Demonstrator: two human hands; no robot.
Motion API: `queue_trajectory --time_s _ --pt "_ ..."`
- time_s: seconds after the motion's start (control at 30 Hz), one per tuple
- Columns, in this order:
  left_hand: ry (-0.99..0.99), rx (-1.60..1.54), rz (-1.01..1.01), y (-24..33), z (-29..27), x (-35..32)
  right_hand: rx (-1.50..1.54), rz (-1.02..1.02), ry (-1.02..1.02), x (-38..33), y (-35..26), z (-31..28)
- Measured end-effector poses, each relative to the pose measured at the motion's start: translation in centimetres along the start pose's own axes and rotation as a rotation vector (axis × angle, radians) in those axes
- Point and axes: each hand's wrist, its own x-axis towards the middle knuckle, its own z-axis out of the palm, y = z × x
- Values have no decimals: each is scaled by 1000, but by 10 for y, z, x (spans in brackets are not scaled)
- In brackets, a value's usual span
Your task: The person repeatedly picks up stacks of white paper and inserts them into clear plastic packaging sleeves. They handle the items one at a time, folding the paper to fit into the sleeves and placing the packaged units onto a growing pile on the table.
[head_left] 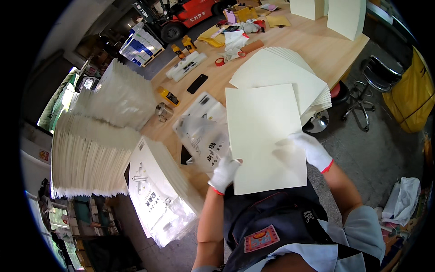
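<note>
A cream-white stack of paper sheets point(266, 122) is tilted up in front of me, its lower end near my lap. My left hand point(225, 174), in a white glove with a red cuff, grips its lower left edge with the thumb on the face. My right hand point(313, 150), gloved the same way, lies at the right edge with fingers stretched over the face; the fingertips are blurred. Behind, more paper stacks point(281, 68) lie fanned out on the table. Beside my left hand are clear printed plastic sleeves point(206, 131).
Tall piles of packed paper point(90, 149) and a printed pack pile point(158, 186) stand at the left. The wooden table point(186, 97) bears a black phone point(197, 84), an orange-labelled bottle point(168, 96), a glass jar point(163, 112) and red tape point(219, 61). A swivel stool point(362, 99) stands right.
</note>
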Motion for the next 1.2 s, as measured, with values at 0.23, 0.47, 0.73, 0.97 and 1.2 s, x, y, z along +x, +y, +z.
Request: queue_trajectory --time_s 0.23,0.47,0.73,0.97,1.2 --pt "-62 799 87 67 115 -40 -543 -119 17 -5 -4 80" --pt "131 -154 183 67 34 -43 -1061 -434 26 -25 -44 70" --pt "397 -266 399 125 -66 -86 -1660 -1078 -453 -19 -84 95" --pt "193 158 164 91 22 -117 -1629 -405 -610 11 -71 121" --pt "334 541 862 20 42 -105 -483 143 -591 42 19 100"
